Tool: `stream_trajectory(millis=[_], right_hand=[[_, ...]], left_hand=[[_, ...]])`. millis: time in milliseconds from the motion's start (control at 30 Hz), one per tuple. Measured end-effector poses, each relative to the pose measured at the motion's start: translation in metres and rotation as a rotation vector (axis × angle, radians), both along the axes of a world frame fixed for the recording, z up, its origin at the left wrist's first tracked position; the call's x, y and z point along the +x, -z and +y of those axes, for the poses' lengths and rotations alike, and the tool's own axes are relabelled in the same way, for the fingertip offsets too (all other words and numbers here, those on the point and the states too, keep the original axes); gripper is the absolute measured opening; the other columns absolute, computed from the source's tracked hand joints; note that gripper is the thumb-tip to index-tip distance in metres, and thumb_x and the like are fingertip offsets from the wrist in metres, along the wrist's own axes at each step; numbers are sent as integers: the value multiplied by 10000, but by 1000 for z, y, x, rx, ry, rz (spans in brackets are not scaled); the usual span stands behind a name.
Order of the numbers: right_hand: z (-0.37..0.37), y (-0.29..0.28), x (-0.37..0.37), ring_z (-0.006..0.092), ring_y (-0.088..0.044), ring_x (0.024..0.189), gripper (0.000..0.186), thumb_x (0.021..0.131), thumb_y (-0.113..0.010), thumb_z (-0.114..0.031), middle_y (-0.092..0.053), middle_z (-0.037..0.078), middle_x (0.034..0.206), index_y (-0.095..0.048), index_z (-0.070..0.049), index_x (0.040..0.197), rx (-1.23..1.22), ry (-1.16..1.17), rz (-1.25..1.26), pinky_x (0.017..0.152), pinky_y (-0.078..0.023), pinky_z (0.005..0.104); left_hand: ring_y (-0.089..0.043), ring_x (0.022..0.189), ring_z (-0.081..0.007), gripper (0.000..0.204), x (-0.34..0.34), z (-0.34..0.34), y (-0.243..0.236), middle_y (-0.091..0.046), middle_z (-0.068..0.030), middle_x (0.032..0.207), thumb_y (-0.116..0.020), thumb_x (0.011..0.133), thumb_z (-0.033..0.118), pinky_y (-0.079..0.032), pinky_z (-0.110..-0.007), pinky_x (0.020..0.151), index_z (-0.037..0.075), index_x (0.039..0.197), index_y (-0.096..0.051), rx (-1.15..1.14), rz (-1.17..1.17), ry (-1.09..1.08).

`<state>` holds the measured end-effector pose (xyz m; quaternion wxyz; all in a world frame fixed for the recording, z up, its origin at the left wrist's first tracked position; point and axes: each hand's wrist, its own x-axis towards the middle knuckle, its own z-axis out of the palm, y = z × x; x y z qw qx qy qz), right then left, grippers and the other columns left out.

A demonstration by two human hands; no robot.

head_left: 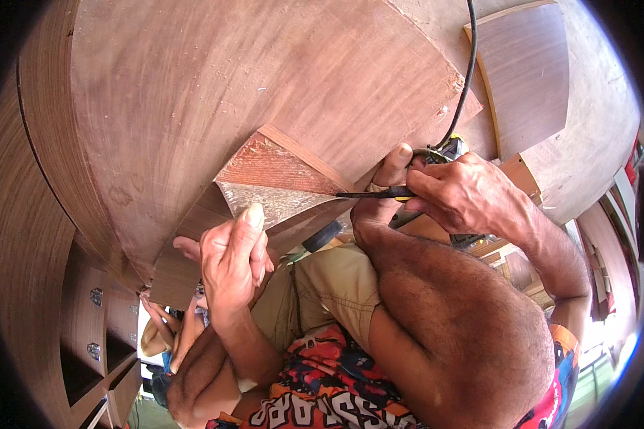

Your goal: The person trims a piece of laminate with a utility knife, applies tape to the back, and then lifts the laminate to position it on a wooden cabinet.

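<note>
My right hand (465,193) is closed around the handle of a slim, dark, pointed tool (372,194) with a bit of yellow near the grip; its exact kind is unclear. The tip touches or lies just over the right corner of a triangular wooden piece (283,168), reddish-grained above and rough and whitish along its lower half. At that piece's lower left edge is my left hand (229,257), fingers curled and thumb up; what it pinches, if anything, is hidden. Beneath and beyond lies a large brown wood-grain panel (265,64).
My bare foot (393,166) is beside the tool. Behind my right hand is a green-and-black power tool (451,149), near a black cable (471,64). A smaller panel (526,71) lies far right. Cabinets with hinges (93,350) and another person's limbs (186,336) are at lower left.
</note>
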<state>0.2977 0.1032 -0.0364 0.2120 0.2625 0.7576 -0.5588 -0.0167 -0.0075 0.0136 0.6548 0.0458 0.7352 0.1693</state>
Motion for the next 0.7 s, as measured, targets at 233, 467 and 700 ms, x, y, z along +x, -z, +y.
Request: stream_trajectory(millis=[233,467,700], right_hand=[[21,-19,6,341,-653,614,262,935,-716,-268,-609,107,711,-589,-40,924,28,34,-10,564,-529,461],[33,-7,-6,367,-653,623,269,998,-650,-282,-612,140,705,-568,-34,933,14,200,44,545,-523,469],[14,5,-94,374,-720,678,237,974,-590,-191,-662,158,745,-514,-97,1178,32,255,188,550,-569,482]], left_hand=[[-356,414,-49,456,-7,-3,-2,-424,44,536,-600,1065,316,-412,-255,430,115,664,-520,-23,-39,8],[-361,407,-53,448,-8,-7,-2,-431,39,530,-582,1074,284,-420,-251,444,108,666,-530,-10,-42,9],[-397,422,-53,443,-14,-7,-2,-465,26,568,-587,1074,312,-424,-248,451,90,694,-539,-101,-62,62]])
